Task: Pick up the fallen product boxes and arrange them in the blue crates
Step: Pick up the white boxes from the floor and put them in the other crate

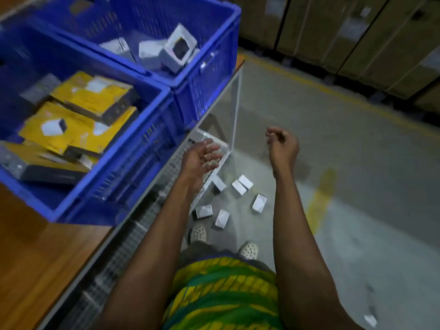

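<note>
Left fingers: loosely curled and slightly apart, palm turned up, holding nothing; motion blur hides finer detail.
Left hand: raised over the table's outer edge, just beside the near blue crate.
Right fingers: curled loosely inward, tips close together, nothing between them.
Right hand: held in the air above the floor, well apart from the left hand.
Fallen boxes: small white cartons scattered on the floor below and between the two forearms, near the person's shoes; two lie touching, the others lie singly.
Stray box: one more white carton on the floor at lower right, well apart from the rest.
Near blue crate: on the wooden table, holding flat yellow boxes stacked unevenly.
Far blue crate: touching the near one on the same table, holding white boxes in a loose heap, one showing a dark window.
Table frame: pale metal leg and edge rail running under the crates.
Floor marking: worn yellow line on grey concrete.
Background: brown cartons stacked along the far side.
</note>
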Available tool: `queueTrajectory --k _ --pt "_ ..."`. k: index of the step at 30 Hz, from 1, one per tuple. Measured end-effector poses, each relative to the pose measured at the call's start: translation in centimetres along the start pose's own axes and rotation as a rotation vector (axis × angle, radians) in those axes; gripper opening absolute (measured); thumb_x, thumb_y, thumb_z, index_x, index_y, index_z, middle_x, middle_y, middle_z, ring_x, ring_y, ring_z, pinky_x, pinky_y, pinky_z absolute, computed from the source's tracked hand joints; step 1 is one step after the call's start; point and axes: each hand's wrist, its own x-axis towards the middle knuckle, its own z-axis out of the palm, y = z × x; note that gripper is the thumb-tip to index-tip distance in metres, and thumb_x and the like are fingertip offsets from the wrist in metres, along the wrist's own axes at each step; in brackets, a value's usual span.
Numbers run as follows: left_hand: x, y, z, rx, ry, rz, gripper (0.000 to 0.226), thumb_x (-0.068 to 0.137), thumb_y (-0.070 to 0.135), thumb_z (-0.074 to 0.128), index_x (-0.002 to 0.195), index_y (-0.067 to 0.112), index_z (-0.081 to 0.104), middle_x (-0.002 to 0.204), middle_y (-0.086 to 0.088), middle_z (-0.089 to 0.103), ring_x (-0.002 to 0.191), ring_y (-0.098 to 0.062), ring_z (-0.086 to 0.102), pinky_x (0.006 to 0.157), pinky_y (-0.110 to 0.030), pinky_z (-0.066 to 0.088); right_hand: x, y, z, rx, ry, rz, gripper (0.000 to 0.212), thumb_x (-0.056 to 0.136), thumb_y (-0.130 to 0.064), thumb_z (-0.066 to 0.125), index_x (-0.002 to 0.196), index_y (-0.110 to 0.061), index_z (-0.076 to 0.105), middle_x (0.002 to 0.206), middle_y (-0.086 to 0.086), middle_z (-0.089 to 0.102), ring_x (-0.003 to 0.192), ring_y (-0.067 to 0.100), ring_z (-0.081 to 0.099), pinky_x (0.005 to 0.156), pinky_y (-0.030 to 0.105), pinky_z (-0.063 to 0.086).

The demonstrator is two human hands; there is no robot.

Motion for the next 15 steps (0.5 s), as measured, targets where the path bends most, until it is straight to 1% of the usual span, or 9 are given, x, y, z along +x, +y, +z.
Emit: queueTrajectory --k 2,3,5,7,9,10,12,13,15 --pt "0.2 -2.2 -1.3 0.029 0.084 0.001 0.021 0.102 0.026 0.045 0.106 0.019 0.065 0.099 -0.002 0.07 0.078 -0.014 0.066 0.068 -0.03 0.048 -1.4 2.4 -1.2 0.022 -0.034 0.057 0.025 0.091 -0.003 0.056 0.098 -0.017 0.075 0.09 0.005 0.074 0.069 0.003 0.064 0.071 0.032 0.054" --pt "0.3 -3.3 -1.9 0.04 0.112 -0.004 0.023 0.101 0.026 0.046 0.11 0.019 0.066 0.105 -0.004 0.072 0.084 -0.015 0.067 0.07 -0.031 0.05 -2.1 3.8 -1.6 0.008 -0.054 0.077 0.024 0.093 -0.002 0.055 0.1 -0.016 0.074 0.088 0.003 0.073 0.063 -0.002 0.061 0.067 0.026 0.051" --pt "0.9 -6.0 -2.8 0.064 0.152 -0.043 0.025 0.1 0.027 0.048 0.114 0.019 0.067 0.113 -0.006 0.072 0.093 -0.019 0.065 0.072 -0.032 0.052 -3.4 6.6 -1.9 -0.03 -0.089 0.135 0.025 0.093 -0.006 0.056 0.099 -0.021 0.074 0.086 -0.003 0.074 0.06 0.0 0.062 0.063 0.023 0.049" --pt "1.6 -8.8 -3.3 0.078 0.193 -0.091 0.029 0.098 0.025 0.051 0.119 0.014 0.067 0.11 -0.007 0.072 0.092 -0.02 0.064 0.07 -0.031 0.051 -4.8 10.1 -1.6 -0.074 -0.12 0.201 0.026 0.092 -0.005 0.056 0.096 -0.024 0.074 0.084 -0.005 0.074 0.064 0.009 0.066 0.064 0.026 0.053" --pt "2.2 -11.8 -3.4 0.118 0.272 -0.102 0.029 0.096 0.017 0.054 0.119 0.007 0.068 0.103 -0.007 0.072 0.078 -0.013 0.065 0.064 -0.028 0.05 -6.3 13.9 -1.1 -0.131 -0.174 0.231 0.025 0.092 -0.006 0.058 0.091 -0.026 0.073 0.082 -0.009 0.074 0.068 0.016 0.069 0.072 0.038 0.059" --pt "2.7 -13.3 -3.6 0.157 0.314 -0.1 0.026 0.096 0.012 0.055 0.116 0.004 0.069 0.099 -0.007 0.071 0.073 -0.009 0.065 0.061 -0.026 0.051 -6.9 15.9 -0.7 -0.157 -0.218 0.236 0.022 0.092 -0.007 0.058 0.091 -0.023 0.074 0.082 -0.011 0.073 0.068 0.017 0.07 0.076 0.044 0.06" --pt "4.5 -16.5 -4.6 0.246 0.344 -0.097 0.021 0.094 0.005 0.057 0.111 0.006 0.07 0.098 -0.006 0.071 0.077 -0.01 0.065 0.058 -0.022 0.051 -7.7 20.2 0.4 -0.208 -0.309 0.252 0.019 0.093 -0.006 0.059 0.094 -0.015 0.075 0.083 -0.01 0.074 0.07 0.018 0.071 0.08 0.051 0.059" --pt "5.7 -18.3 -5.4 0.305 0.338 -0.095 0.02 0.094 0.002 0.058 0.107 0.008 0.071 0.098 -0.006 0.07 0.079 -0.012 0.064 0.057 -0.02 0.051 -8.0 22.4 1.3 -0.24 -0.352 0.269 0.02 0.092 -0.007 0.058 0.094 -0.017 0.075 0.085 -0.008 0.075 0.072 0.019 0.072 0.081 0.051 0.059" --pt "8.0 -22.0 -7.6 0.422 0.318 -0.082 0.016 0.092 0.002 0.061 0.101 0.011 0.071 0.098 -0.006 0.068 0.078 -0.013 0.061 0.058 -0.013 0.047 -8.5 27.0 3.2 -0.298 -0.446 0.31 0.021 0.088 -0.022 0.057 0.093 -0.033 0.074 0.089 -0.007 0.076 0.077 0.018 0.073 0.082 0.05 0.059"
